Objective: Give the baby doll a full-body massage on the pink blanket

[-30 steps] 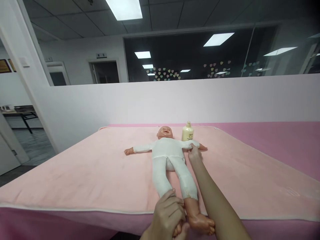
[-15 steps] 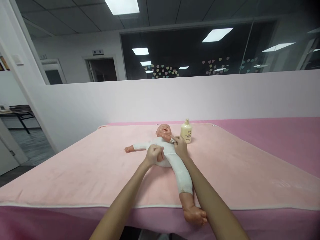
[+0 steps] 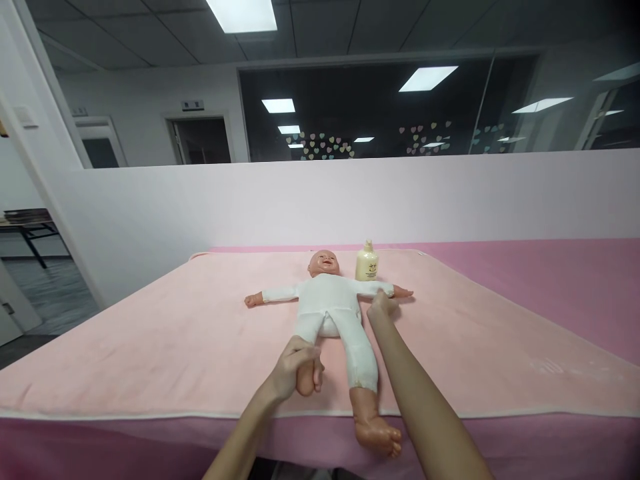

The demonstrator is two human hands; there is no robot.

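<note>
On its back on the pink blanket (image 3: 175, 347) lies a baby doll (image 3: 327, 293) with a white cloth body, its head at the far end. My left hand (image 3: 295, 363) is closed around the doll's lower leg on the left, just above the foot. The doll's arm on the right is stretched out sideways, and my right hand (image 3: 383, 305) grips it at the white sleeve near the wrist. The doll's other leg lies straight, its foot over the blanket's front edge. A pale yellow pump bottle (image 3: 367, 262) stands upright beside the doll's head.
A low white wall (image 3: 400, 200) with a window above it borders the table's far side. The darker pink table cover (image 3: 575, 280) shows beyond the blanket on the right. At the far left, a dark-legged table (image 3: 30, 230) stands past a doorway.
My left hand has drawn the doll's bent leg down toward me. My right hand has brought the doll's arm from across its chest out to the right.
</note>
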